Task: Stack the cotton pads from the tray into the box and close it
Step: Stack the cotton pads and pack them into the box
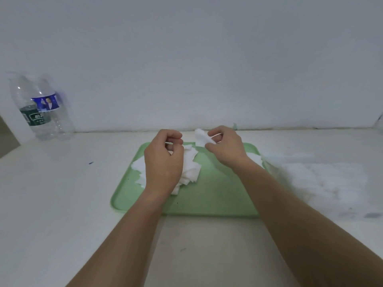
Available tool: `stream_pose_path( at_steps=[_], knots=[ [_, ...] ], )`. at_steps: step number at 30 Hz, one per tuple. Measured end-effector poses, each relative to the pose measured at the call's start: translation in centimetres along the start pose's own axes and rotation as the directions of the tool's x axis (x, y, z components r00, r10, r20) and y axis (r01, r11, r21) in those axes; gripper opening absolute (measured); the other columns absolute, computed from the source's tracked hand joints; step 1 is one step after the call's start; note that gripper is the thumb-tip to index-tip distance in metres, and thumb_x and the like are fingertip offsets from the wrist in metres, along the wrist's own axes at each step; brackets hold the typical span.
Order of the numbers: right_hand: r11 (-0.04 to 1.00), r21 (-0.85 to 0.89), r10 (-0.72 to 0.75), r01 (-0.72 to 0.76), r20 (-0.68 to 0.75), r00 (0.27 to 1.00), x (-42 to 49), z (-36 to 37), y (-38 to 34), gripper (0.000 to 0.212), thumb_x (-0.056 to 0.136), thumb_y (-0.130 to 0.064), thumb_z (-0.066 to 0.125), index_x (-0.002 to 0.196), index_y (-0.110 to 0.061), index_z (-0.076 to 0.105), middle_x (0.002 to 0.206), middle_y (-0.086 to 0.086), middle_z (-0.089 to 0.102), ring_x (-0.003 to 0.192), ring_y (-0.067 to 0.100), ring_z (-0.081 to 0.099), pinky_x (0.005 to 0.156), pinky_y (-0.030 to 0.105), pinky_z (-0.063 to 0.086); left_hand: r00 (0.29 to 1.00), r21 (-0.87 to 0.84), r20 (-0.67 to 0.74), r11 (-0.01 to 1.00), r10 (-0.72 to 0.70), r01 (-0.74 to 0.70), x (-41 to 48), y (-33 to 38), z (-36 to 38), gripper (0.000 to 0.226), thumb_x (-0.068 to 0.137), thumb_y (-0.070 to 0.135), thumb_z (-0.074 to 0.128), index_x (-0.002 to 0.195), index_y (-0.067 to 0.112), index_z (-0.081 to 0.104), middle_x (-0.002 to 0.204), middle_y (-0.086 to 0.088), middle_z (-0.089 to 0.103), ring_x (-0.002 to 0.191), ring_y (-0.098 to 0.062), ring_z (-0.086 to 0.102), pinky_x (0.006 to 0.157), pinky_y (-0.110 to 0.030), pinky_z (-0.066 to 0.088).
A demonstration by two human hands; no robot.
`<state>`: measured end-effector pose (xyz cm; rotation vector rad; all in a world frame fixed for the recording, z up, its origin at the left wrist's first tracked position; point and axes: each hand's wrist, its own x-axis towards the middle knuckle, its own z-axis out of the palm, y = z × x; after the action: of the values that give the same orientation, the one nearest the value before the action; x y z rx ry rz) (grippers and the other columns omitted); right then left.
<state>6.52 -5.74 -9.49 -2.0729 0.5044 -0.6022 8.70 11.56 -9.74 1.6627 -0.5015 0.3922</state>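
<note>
A green tray lies in the middle of the white table. On its left half sits a loose pile of white cotton pads, partly hidden by my left hand. That hand hovers over the pile with its fingers curled and nothing visible in them. My right hand is over the tray's far edge and pinches a small stack of cotton pads. More white pads show at the tray's right edge behind my right wrist. A clear, blurred box sits on the table right of the tray.
Two clear plastic water bottles stand at the far left against the wall. A brown board edge shows at the left border. A white wall runs along the table's far edge.
</note>
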Motion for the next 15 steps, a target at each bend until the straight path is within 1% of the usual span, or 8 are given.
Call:
stream_pose_path(
  at_steps=[1, 2, 4, 5, 7, 9, 12, 15],
  knots=[
    [0.99, 0.14, 0.011, -0.012, 0.009, 1.0, -1.4, -0.8, -0.5, 0.025, 0.082, -0.011, 0.072, 0.105, -0.019, 0.066, 0.085, -0.004, 0.068, 0.074, 0.013, 0.064, 0.06, 0.022, 0.046, 0.999, -0.036, 0.01, 0.998, -0.043, 0.043, -0.2, 0.1, 0.1, 0.027, 0.089, 0.006, 0.058, 0.097, 0.031, 0.064, 0.093, 0.012, 0.068, 0.08, -0.006, 0.064, 0.075, -0.042, 0.059],
    [0.965, 0.26, 0.018, -0.028, 0.04, 0.999, -2.8, -1.6, -0.9, 0.025, 0.081, -0.01, 0.074, 0.104, -0.018, 0.067, 0.083, -0.003, 0.07, 0.07, 0.012, 0.065, 0.061, 0.023, 0.049, 0.996, -0.073, 0.04, 0.993, -0.085, 0.088, -0.5, 0.3, 0.1, 0.024, 0.089, 0.011, 0.062, 0.104, 0.029, 0.065, 0.098, 0.012, 0.068, 0.082, -0.003, 0.065, 0.08, -0.044, 0.059],
    [0.903, 0.426, 0.007, -0.059, 0.123, 0.992, -5.3, -2.7, -1.3, 0.026, 0.083, -0.008, 0.076, 0.107, -0.015, 0.067, 0.083, 0.0, 0.073, 0.07, 0.011, 0.067, 0.067, 0.025, 0.054, 0.973, -0.159, 0.147, 0.966, -0.179, 0.202, -1.3, 0.9, 0.5, 0.029, 0.088, 0.024, 0.072, 0.115, 0.025, 0.063, 0.105, 0.009, 0.069, 0.088, -0.003, 0.068, 0.083, -0.04, 0.06],
    [0.879, 0.472, 0.001, -0.073, 0.151, 0.989, -6.4, -3.2, -1.2, 0.027, 0.084, -0.007, 0.076, 0.108, -0.014, 0.067, 0.084, 0.002, 0.073, 0.072, 0.012, 0.067, 0.069, 0.027, 0.055, 0.953, -0.209, 0.205, 0.942, -0.222, 0.264, -1.8, 1.3, 0.7, 0.033, 0.087, 0.028, 0.076, 0.117, 0.022, 0.063, 0.105, 0.006, 0.07, 0.09, -0.006, 0.07, 0.082, -0.037, 0.06],
    [0.848, 0.519, 0.008, -0.103, 0.181, 0.983, -7.8, -3.4, -0.8, 0.028, 0.084, -0.007, 0.077, 0.11, -0.011, 0.067, 0.084, 0.003, 0.072, 0.074, 0.013, 0.067, 0.07, 0.028, 0.055, 0.922, -0.273, 0.285, 0.901, -0.261, 0.339, -2.5, 1.9, 1.1, 0.03, 0.087, 0.025, 0.079, 0.112, 0.016, 0.066, 0.096, -0.001, 0.073, 0.086, -0.013, 0.073, 0.074, -0.031, 0.059],
    [0.825, 0.552, 0.015, -0.123, 0.196, 0.981, -8.7, -3.2, -0.2, 0.028, 0.084, -0.007, 0.077, 0.11, -0.011, 0.066, 0.087, 0.004, 0.072, 0.075, 0.013, 0.068, 0.071, 0.03, 0.056, 0.917, -0.288, 0.306, 0.893, -0.257, 0.346, -2.9, 2.2, 1.4, 0.017, 0.087, 0.018, 0.078, 0.101, 0.012, 0.069, 0.081, -0.003, 0.074, 0.079, -0.017, 0.074, 0.069, -0.028, 0.058],
    [0.831, 0.544, 0.016, -0.117, 0.188, 0.982, -9.4, -2.9, 0.4, 0.034, 0.084, -0.007, 0.077, 0.114, -0.016, 0.065, 0.101, 0.006, 0.072, 0.078, 0.013, 0.069, 0.074, 0.031, 0.056, 0.918, -0.266, 0.295, 0.9, -0.265, 0.345, -3.0, 2.0, 1.5, 0.01, 0.086, 0.011, 0.078, 0.089, 0.01, 0.069, 0.068, 0.002, 0.07, 0.068, -0.014, 0.071, 0.063, -0.025, 0.056],
    [0.862, 0.506, -0.071, -0.036, 0.191, 0.979, -9.5, -3.3, 0.3, 0.047, 0.081, -0.007, 0.073, 0.121, -0.029, 0.062, 0.118, 0.004, 0.065, 0.08, 0.008, 0.069, 0.08, 0.027, 0.054, 0.919, -0.217, 0.313, 0.924, -0.24, 0.316, -2.7, 1.9, 1.2, 0.008, 0.086, 0.008, 0.078, 0.086, 0.014, 0.072, 0.065, 0.008, 0.069, 0.062, -0.009, 0.067, 0.059, -0.022, 0.055]
  ],
)
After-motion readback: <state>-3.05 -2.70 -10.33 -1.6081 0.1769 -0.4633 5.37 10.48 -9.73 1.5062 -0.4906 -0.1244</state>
